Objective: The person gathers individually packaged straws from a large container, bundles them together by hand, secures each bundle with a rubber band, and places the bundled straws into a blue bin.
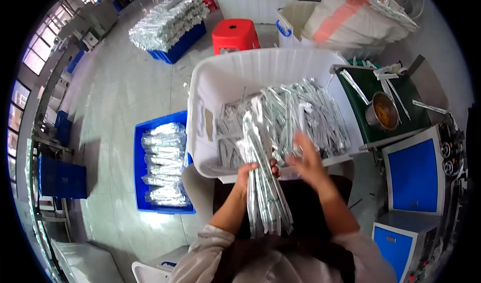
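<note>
My left hand [247,176] is wrapped round a bundle of long, thin silver packets [265,195], held upright over my lap. To its right, my right hand [306,161] is raised with its fingers apart, blurred by motion, and nothing shows in it. Both hands are at the near edge of a large white bin [205,82]. Inside the bin lies a heap of loose silver packets [300,110].
A blue crate [139,175] of silver bundles stands on the floor at the left. Beyond are another blue crate [186,43] piled with packets and a red stool [234,35]. At right, a green conveyor [362,110] carries a metal bowl [382,111].
</note>
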Demonstrator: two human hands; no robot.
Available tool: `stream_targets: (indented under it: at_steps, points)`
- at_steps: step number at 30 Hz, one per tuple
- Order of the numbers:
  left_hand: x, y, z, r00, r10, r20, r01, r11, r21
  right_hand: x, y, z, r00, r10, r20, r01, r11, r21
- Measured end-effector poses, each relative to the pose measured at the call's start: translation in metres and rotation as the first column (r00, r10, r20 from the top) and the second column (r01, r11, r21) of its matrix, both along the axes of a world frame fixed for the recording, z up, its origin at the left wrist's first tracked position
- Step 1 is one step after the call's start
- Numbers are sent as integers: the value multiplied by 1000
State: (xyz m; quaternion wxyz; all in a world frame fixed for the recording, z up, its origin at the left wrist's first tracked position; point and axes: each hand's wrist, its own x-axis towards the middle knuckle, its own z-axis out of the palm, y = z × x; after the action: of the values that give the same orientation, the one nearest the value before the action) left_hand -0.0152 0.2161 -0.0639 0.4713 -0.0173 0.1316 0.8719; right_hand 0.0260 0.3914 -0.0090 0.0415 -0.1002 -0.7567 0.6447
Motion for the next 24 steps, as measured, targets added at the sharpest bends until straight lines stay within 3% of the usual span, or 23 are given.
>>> stream_targets:
  at_steps: [1,2,4,5,6,7,9,11,13,15,17,18,19,20,21,22,23,24]
  points:
    - [1,5,11,1000,-8,0,8,1000,-7,-32,8,12,985,-5,-172,32,987,157]
    - [0,11,16,997,-70,-34,71,997,8,-65,13,32,963,15,-270,30,987,160]
    - [-4,19,17,979,-188,-84,189,982,-6,-118,13,60,899,157,-408,-6,937,349]
    - [-4,21,17,970,-219,-105,221,975,13,-131,13,67,897,154,-413,1,936,351]
    - [-4,23,16,967,-227,-113,232,972,36,-140,12,69,924,368,-106,-323,898,300]
    - [-3,22,14,966,-233,-115,241,969,58,-143,10,69,798,571,190,-598,789,142]
    - [1,16,11,964,-248,-99,263,946,191,-119,-7,34,722,663,198,-690,711,138]
    - [10,12,6,976,-210,-60,217,958,185,-84,-21,5,738,621,264,-671,637,380]
    - [16,12,-2,972,-232,-43,234,970,61,-75,-17,-10,765,569,301,-644,690,332]
    - [11,18,-6,973,-228,-28,226,973,-53,-71,-13,-16,871,487,63,-491,869,62]
    - [-2,19,-8,942,-335,18,334,935,-116,-63,-4,-7,969,245,38,-239,963,-122]
    - [-1,20,0,967,-254,-1,247,944,-219,-60,1,2,986,161,-32,-164,977,-137]
    - [-2,23,4,964,-264,-13,255,943,-214,-55,6,10,992,71,-101,-86,984,-155]
    - [-3,26,6,965,-258,-37,234,919,-317,-50,9,20,993,59,-107,-74,987,-145]
    - [-2,27,8,966,-254,-55,209,884,-418,-42,8,28,973,150,-174,-119,977,177]
    - [-2,25,9,965,-261,-29,216,852,-478,-33,6,30,946,255,-201,-133,869,476]
    - [0,27,11,962,-272,-22,228,846,-483,-25,4,20,970,193,-147,-66,792,606]
    - [1,29,17,974,-227,-14,192,853,-486,-20,3,14,976,135,-174,-7,808,589]
